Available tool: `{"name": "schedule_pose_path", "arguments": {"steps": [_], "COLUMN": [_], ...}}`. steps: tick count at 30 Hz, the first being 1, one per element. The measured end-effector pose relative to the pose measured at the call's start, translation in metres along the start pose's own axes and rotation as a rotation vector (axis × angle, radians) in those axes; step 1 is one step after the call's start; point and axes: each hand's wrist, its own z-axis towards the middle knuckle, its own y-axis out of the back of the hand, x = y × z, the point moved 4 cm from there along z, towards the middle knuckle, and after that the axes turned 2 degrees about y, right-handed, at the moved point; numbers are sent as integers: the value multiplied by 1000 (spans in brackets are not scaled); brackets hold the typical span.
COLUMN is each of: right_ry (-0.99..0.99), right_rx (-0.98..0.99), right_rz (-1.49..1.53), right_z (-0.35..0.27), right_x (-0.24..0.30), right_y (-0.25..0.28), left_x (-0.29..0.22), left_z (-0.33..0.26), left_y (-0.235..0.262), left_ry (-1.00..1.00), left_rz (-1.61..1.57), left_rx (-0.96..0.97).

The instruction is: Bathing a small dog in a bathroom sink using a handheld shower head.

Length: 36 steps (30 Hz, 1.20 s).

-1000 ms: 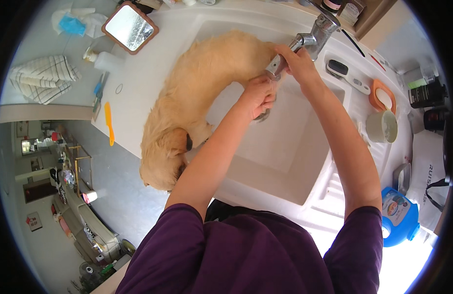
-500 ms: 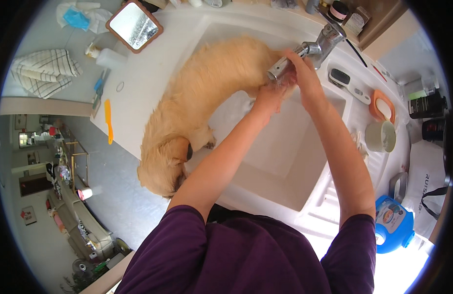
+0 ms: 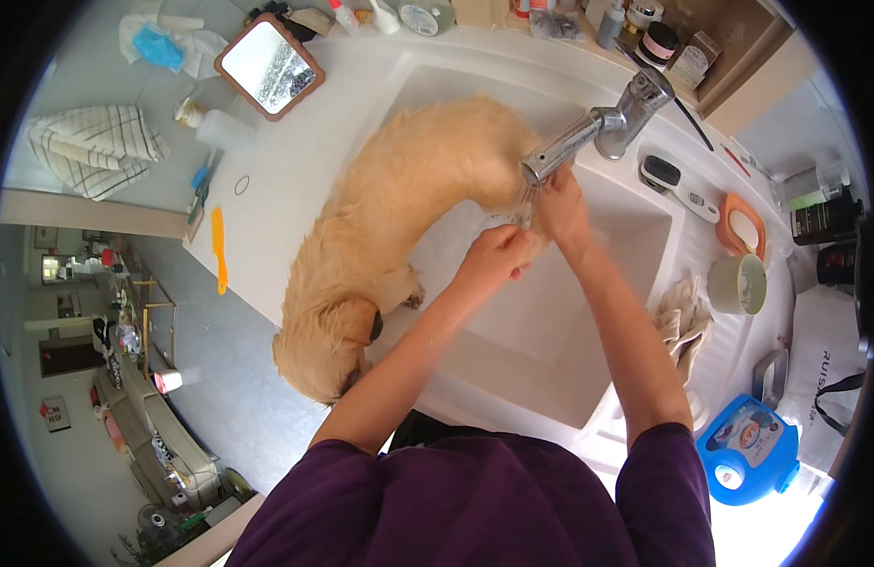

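A wet, tan-furred dog [image 3: 428, 165] stands curved along the left side of a white sink [image 3: 550, 350], its head over the near-left rim. The chrome faucet [image 3: 574, 142] reaches over its rump, with water running from the spout. Just below the spout, my right hand [image 3: 562, 213] is closed around fur at the dog's rear. My left hand [image 3: 498, 257] is closed a little lower and to the left, its curled fingers against the same part. Whether this is a hind leg or the tail, I cannot tell.
To the right lie a brush [image 3: 678, 187], an orange soap dish [image 3: 742, 227], a pale green cup [image 3: 737, 283], a crumpled cloth [image 3: 685, 326] and a blue jug [image 3: 754, 449]. On the left are a framed mirror [image 3: 270, 66], a yellow comb [image 3: 219, 250] and a pump bottle [image 3: 220, 128].
My right hand has come down from the faucet spout to the dog's rear. My left hand has drawn back toward me from under the spout. The whole view has shifted slightly.
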Motion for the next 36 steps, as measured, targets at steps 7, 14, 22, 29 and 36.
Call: {"name": "schedule_pose_path", "arguments": {"steps": [7, 14, 22, 29, 36], "right_ry": [85, -127, 42, 337, 29], "right_rx": [-132, -100, 36, -78, -3], "right_rz": [543, 354, 60, -93, 502], "right_z": [-37, -41, -72, -51, -15], "right_x": [-13, -9, 11, -6, 5], "right_y": [-25, -10, 12, 31, -17], "left_x": [-39, -37, -32, -33, -38], "left_z": [10, 48, 52, 54, 50], "left_y": [4, -14, -11, -14, -7], "left_ry": [-86, 172, 80, -51, 81], "left_rz": [-231, -356, -748, -634, -668], "left_rx": [-122, -24, -20, 16, -259]}}
